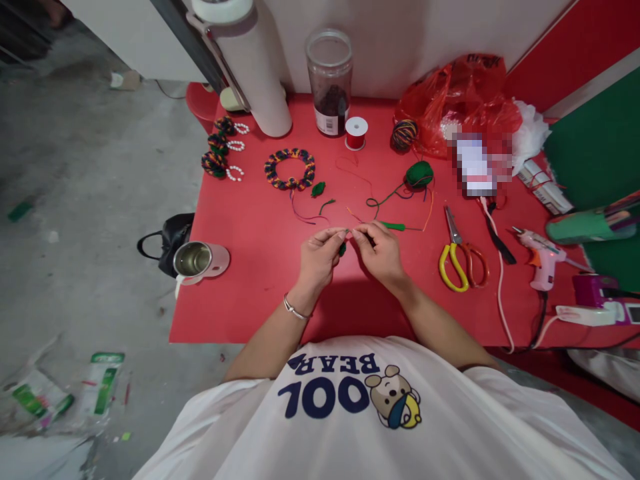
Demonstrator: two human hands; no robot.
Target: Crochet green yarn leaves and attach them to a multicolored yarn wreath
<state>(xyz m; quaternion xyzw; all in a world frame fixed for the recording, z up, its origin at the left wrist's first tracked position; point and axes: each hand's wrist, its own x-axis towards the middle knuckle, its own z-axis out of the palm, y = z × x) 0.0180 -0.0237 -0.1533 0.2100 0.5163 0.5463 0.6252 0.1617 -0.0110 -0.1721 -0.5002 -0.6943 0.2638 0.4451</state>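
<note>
My left hand [323,255] is closed in a pinch over the red table, with a small dark green yarn piece [343,249] hanging under its fingertips. My right hand [379,255] pinches close beside it, the fingertips of both almost meeting; what the right fingers hold is too small to make out. Just beyond the right hand shows a green-handled crochet hook [393,227]; whether it touches the hand I cannot tell. Farther off lie a small green crocheted leaf [318,189], a green yarn ball [419,175] with a trailing strand, and a multicoloured crocheted ring [290,169].
Scissors [456,257] and a pink glue gun [540,257] with cables lie to the right. A metal mug [203,261] stands near the left edge. At the back are a white flask [257,73], a jar [329,83], a red thread spool [356,133] and a red plastic bag [460,107].
</note>
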